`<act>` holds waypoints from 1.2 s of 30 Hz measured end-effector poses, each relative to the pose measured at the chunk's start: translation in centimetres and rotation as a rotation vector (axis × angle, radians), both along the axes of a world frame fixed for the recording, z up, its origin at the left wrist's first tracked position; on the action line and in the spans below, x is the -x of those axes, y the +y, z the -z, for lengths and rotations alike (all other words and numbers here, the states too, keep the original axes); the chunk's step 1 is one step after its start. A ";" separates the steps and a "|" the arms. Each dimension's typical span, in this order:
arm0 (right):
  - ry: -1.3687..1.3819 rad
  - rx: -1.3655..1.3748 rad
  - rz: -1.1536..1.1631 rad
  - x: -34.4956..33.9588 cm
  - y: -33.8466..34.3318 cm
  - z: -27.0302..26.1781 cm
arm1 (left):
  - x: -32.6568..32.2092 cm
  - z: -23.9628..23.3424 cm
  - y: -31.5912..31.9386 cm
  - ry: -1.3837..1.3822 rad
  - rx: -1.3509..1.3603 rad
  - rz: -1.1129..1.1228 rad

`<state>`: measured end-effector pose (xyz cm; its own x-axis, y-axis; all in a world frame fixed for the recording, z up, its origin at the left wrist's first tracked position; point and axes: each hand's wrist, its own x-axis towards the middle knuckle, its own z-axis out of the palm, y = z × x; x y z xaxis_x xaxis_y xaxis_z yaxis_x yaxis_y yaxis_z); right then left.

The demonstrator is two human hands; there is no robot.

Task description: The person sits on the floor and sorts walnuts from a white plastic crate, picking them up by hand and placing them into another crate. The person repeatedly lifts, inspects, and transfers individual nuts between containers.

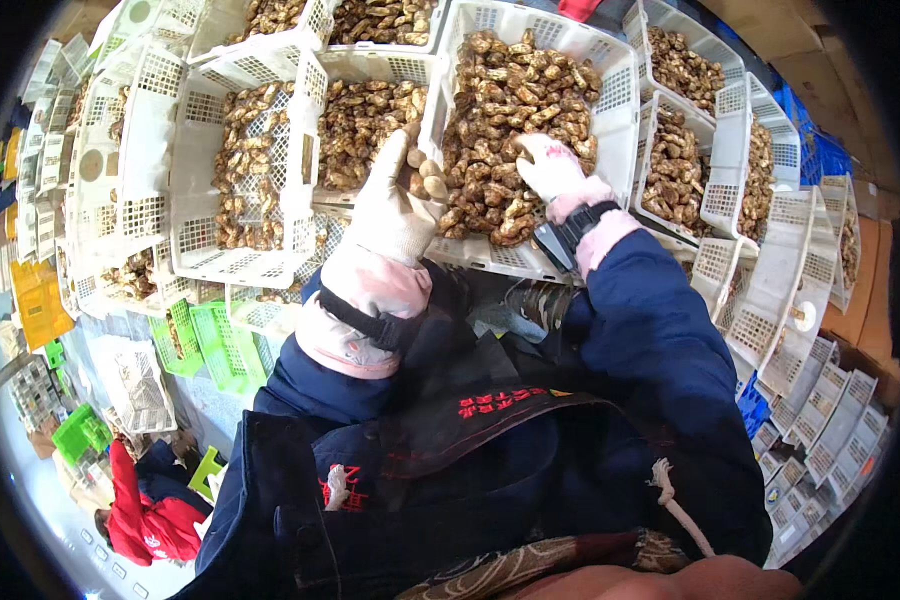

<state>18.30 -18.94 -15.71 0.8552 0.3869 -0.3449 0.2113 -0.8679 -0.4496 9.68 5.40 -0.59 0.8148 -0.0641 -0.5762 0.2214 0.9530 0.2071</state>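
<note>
Directly before me is a white perforated plastic crate [616,142], heaped with brown, stubby mushrooms [525,82] that look like matsutake. My left hand [401,202], in a pale work glove, is palm up over the crate's left wall. Its fingers curl around several small tan mushrooms [429,180]. Over the heap, my right hand [547,161] reaches down in a white glove, thumb and fingers bent against the mushrooms. Whether it grips one cannot be made out. A dark device [562,240] is strapped to my right wrist.
Left of the heap stand a smaller part of mushrooms in another crate [379,67] and a sparsely filled crate [187,180]. More filled crates [709,161] stand at right. Green baskets [229,349] sit on the floor at left. A person in red [154,517] works at lower left.
</note>
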 end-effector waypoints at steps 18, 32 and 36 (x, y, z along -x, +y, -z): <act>0.154 0.128 0.305 -1.6 -3.2 0.6 | -0.4 0.1 0.7 -0.070 -0.255 -0.076; 0.320 0.575 -0.038 -2.9 3.6 -0.1 | -0.8 0.6 -0.1 -0.102 -0.199 -0.020; 0.312 0.110 0.162 -0.3 0.7 1.2 | -0.5 0.7 0.2 -0.124 -0.230 -0.035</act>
